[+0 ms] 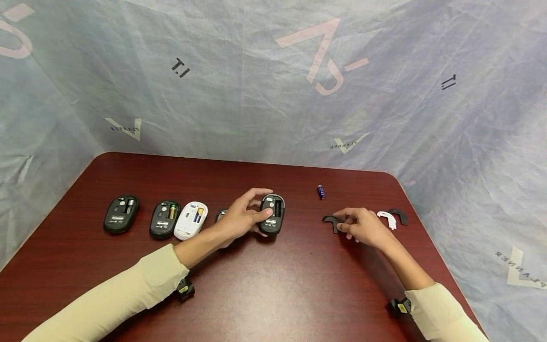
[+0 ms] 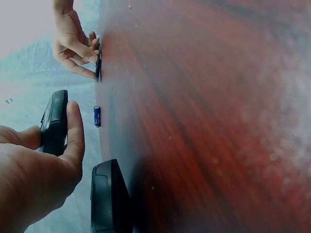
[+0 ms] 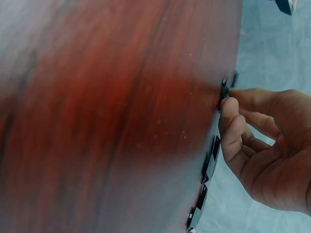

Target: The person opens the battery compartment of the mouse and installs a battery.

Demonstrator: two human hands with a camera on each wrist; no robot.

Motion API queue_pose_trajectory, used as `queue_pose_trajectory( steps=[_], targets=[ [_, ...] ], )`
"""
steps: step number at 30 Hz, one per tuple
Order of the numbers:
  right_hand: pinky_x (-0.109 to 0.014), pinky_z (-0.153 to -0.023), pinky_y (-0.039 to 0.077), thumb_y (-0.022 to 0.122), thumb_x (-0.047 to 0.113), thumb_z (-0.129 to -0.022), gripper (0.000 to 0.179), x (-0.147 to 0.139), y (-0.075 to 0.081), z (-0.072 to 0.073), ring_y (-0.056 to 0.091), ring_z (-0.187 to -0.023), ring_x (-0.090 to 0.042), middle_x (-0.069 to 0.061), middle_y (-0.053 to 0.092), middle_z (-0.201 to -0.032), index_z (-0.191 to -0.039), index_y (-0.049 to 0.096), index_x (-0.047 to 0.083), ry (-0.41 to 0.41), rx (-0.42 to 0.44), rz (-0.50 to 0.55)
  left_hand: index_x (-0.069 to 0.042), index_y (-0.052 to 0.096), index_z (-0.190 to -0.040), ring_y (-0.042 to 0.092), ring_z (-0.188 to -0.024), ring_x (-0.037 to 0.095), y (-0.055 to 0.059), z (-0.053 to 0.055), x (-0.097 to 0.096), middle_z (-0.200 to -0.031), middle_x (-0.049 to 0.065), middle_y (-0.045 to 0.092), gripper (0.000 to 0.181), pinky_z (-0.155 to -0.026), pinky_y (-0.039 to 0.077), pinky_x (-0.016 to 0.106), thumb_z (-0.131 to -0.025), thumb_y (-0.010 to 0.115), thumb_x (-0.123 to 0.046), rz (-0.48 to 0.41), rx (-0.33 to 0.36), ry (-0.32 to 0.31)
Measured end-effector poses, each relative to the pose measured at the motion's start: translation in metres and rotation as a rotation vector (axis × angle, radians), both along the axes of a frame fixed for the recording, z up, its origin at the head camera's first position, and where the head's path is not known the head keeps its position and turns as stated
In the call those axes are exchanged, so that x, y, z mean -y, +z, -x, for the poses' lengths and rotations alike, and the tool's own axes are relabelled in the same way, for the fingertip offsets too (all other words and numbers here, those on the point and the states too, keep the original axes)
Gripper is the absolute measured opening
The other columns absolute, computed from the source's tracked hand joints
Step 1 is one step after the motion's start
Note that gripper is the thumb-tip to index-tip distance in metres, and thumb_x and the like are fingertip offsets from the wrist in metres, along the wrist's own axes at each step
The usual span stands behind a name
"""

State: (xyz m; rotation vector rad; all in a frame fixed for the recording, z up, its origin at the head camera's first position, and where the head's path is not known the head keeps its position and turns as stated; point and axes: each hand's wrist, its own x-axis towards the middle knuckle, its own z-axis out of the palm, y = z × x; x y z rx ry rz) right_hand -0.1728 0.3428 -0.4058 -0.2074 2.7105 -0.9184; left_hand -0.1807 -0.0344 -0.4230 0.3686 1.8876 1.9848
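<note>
My left hand grips a black computer mouse, raised off the table with its underside toward me and its battery slot bare. The thumb lies across the underside, and fingers wrap the far side. To the right, my right hand pinches a black curved battery cover between thumb and fingertips, low at the tabletop. In the right wrist view this cover shows edge-on. A blue battery lies on the table between and beyond the hands. Behind my left wrist, another black mouse is mostly hidden.
On the left lie two black mice and a white mouse, undersides up, batteries showing in their slots. A white battery cover and a black one lie beyond my right hand. Fabric sheeting surrounds the dark red table.
</note>
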Motion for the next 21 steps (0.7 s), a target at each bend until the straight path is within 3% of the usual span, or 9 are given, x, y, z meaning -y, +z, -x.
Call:
queue_pose_trajectory(
  steps=[14, 21],
  targets=[
    [-0.032, -0.050, 0.054, 0.074, 0.019, -0.110, 0.032, -0.004, 0.004, 0.017, 0.065, -0.063, -0.023, -0.010, 0.073, -0.076, -0.139, 0.078, 0.007, -0.036, -0.046, 0.036, -0.019, 0.051, -0.166, 0.079, -0.104, 0.027, 0.000, 0.000, 0.004, -0.144, 0.031, 0.062, 0.058, -0.080, 0.073, 0.049, -0.112, 0.070, -0.007, -0.017, 0.017, -0.012],
    [-0.031, -0.056, 0.057, 0.071, 0.019, -0.112, 0.038, -0.012, 0.005, 0.036, 0.071, -0.072, -0.021, -0.017, 0.081, -0.103, -0.146, 0.072, 0.000, -0.063, 0.001, 0.181, -0.019, 0.050, -0.166, 0.080, -0.102, 0.028, 0.000, 0.000, 0.005, -0.145, 0.030, 0.061, 0.059, -0.080, 0.073, 0.047, -0.112, 0.070, -0.008, -0.016, 0.031, -0.023]
  ],
)
